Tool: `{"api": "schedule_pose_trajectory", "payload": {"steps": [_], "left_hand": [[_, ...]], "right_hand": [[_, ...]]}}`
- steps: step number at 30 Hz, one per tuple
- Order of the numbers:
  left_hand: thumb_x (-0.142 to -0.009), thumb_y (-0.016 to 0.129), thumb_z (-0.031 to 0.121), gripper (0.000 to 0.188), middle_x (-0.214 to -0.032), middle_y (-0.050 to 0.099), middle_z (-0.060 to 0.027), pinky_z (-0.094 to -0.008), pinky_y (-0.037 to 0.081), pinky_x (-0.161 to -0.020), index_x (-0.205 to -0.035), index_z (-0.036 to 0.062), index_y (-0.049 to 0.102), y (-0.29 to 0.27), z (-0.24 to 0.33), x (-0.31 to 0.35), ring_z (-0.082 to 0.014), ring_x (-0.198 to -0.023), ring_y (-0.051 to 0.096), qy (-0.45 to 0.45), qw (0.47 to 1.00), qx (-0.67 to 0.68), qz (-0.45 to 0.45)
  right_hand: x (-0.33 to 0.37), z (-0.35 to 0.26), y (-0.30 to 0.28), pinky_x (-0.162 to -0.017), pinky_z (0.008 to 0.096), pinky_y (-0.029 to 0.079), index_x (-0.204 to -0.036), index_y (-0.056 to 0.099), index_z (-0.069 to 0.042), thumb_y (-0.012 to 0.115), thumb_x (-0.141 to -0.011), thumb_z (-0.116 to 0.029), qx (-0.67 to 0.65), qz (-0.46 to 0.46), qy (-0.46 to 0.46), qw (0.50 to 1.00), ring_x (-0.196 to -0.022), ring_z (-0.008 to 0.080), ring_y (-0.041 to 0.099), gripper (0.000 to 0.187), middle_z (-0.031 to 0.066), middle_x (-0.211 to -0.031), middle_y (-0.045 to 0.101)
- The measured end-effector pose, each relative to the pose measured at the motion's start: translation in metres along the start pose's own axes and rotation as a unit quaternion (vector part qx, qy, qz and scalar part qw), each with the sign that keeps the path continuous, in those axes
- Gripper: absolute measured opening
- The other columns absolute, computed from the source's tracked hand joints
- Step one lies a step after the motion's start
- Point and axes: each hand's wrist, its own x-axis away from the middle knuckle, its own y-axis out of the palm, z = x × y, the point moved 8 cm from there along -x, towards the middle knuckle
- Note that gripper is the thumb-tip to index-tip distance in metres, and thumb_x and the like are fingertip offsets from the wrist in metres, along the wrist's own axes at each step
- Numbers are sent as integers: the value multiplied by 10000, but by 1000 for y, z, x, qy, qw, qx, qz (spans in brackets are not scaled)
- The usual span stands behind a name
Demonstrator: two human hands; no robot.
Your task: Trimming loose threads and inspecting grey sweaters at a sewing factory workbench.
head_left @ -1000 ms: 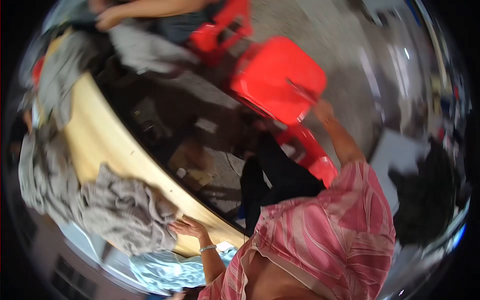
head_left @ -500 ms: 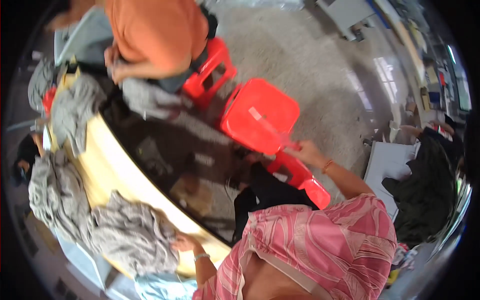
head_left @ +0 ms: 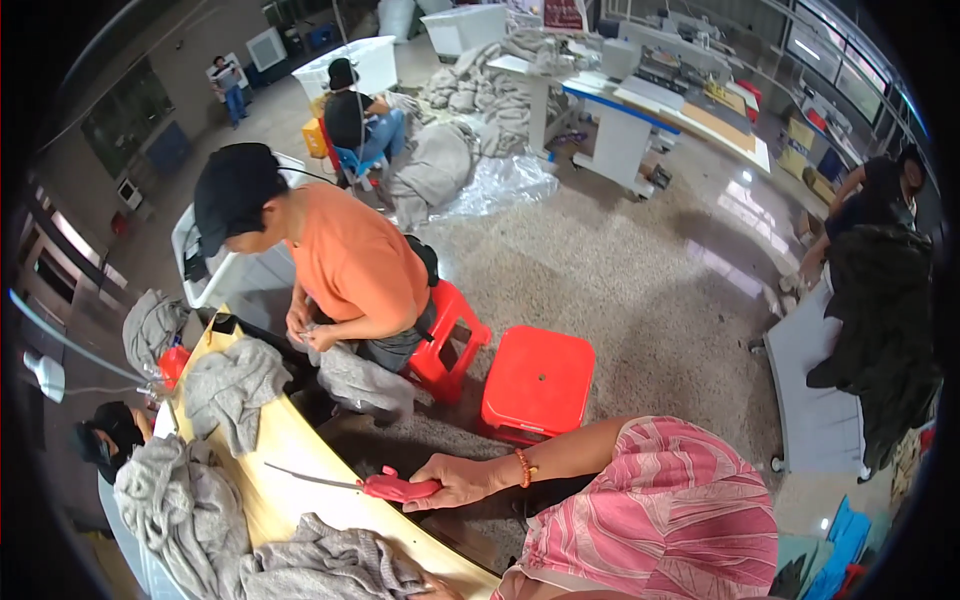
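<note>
Scissors (head_left: 375, 485) with a pink handle sit in the right hand (head_left: 455, 482), fingers curled around the handle, blades pointing out flat over the yellow tabletop (head_left: 290, 450), handy for trimming. Left hand (head_left: 432, 590) is barely visible at the bottom edge by the grey cloth (head_left: 330, 565), so can't tell its grip. Red stool (head_left: 538, 385) stands empty behind.

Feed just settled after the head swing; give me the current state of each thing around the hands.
Right hand: closed around the red handle, reaching over the table edge.
Scissors: held, blades shut as far as visible, lying low over the table.
Left hand: mostly hidden at the lower edge, on the grey garment.
Red stool: upright, unoccupied.
Grey sweater: crumpled on the table.
</note>
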Motion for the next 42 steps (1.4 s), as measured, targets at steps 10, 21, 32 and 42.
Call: {"api": "schedule_pose_trajectory", "payload": {"steps": [10, 21, 32, 42], "left_hand": [[-582, 609, 794, 1225, -1538, 35, -191, -674, 225, -1001, -1488, 136, 113, -56, -61, 52, -394, -1416, -17, -63, 980, 140, -127], [-817, 656, 151, 366, -1193, 567, -213, -401, 391, -989, -1146, 7, 583, -153, -103, 123, -360, -1138, 514, 71, 843, 525, 89], [-775, 717, 186, 516, -1267, 492, -197, -394, 450, -913, -1231, 45, 519, -261, -12, 15, -356, -1127, 512, 101, 884, 378, 256], [-870, 583, 127, 270, -983, 632, -54, -338, 488, -755, -1126, 52, 542, -162, -120, -47, -229, -815, 609, -90, 520, 844, 91]], "right_hand": [[-55, -103, 44, -394, 224, 255, -643, 435, -98, 563, -934, -318, -372, 80, -87, 921, -423, 65, 344, 386, -26, -543, 391], [-118, -191, 65, -412, 231, 229, -609, 317, -123, 465, -977, -286, -308, 4, -169, 936, -441, 70, 275, 428, -20, -527, 314], [-164, 4, 139, -508, 287, 351, -872, 616, 36, 639, -880, -218, 127, -329, 34, 935, -579, 65, 377, 254, 3, -572, 432], [-181, 44, 187, -631, 308, 422, -994, 595, 18, 619, -872, -202, 237, -366, 37, 899, -654, 143, 477, 252, 102, -696, 524]]}}
